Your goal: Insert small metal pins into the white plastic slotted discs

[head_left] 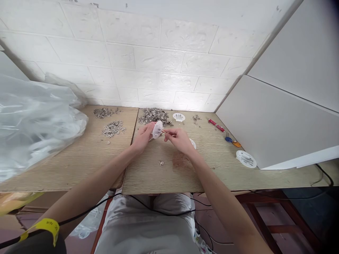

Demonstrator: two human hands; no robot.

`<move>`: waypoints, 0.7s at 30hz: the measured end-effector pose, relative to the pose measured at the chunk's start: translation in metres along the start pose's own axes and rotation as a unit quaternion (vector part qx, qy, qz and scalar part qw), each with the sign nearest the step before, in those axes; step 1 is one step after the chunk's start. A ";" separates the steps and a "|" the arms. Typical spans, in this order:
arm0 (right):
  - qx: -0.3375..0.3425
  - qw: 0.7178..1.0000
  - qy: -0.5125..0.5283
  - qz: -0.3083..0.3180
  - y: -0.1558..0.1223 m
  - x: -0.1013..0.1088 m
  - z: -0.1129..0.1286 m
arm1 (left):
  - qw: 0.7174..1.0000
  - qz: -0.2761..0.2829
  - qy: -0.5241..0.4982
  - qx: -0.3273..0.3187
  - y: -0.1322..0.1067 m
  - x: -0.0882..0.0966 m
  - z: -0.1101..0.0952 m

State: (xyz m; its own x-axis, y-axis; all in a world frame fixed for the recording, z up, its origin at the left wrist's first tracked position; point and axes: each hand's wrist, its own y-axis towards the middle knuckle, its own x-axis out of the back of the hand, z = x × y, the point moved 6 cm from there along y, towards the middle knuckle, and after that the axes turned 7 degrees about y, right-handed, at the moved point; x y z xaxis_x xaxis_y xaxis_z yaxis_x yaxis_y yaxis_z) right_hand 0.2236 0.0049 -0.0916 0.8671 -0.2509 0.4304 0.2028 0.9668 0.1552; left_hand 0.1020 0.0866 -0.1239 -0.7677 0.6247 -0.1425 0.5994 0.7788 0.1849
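My left hand point(143, 137) grips a round white plastic piece point(158, 129) with slots in it, tilted up off the table. From the other side, my right hand point(178, 139) pinches a thin orange-brown stick point(164, 131) whose tip is at the face of that piece. Whether the tip touches it, I cannot tell. Just behind my left hand lies a heap of small metal parts point(154, 115). One loose metal part point(161, 163) rests nearer to me. Partly hidden by my right wrist is another white disc point(193, 143).
More slotted white discs lie at the back point(179, 117) and on the right point(246, 159). Small metal piles point(113, 129) sit left of the table seam. A red tool point(216, 125) and keys point(233, 141) lie near the white panel point(286, 123). A plastic bag point(37, 120) covers the left end.
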 end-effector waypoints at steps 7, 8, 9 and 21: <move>-0.001 1.000 -0.027 -0.004 -0.001 -0.001 -0.001 | 0.996 0.003 0.084 -0.007 -0.004 -0.002 -0.003; -0.004 0.999 -0.036 -0.005 -0.001 -0.001 -0.001 | 0.995 0.005 0.101 -0.011 -0.004 -0.002 -0.004; -0.004 0.999 -0.046 -0.007 -0.001 -0.001 -0.001 | 0.993 0.008 0.119 -0.014 -0.004 -0.002 -0.004; 0.011 0.998 -0.057 -0.013 -0.003 -0.004 -0.001 | 0.978 0.031 0.206 -0.034 -0.010 -0.004 -0.010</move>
State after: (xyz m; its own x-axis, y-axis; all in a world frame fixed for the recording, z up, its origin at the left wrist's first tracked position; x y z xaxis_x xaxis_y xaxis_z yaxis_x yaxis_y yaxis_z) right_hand 0.2203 0.0028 -0.0949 0.8044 -0.2804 0.5238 0.2125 0.9591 0.1870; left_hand 0.0972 0.0759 -0.1151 -0.7653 0.5836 0.2716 0.6414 0.7265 0.2464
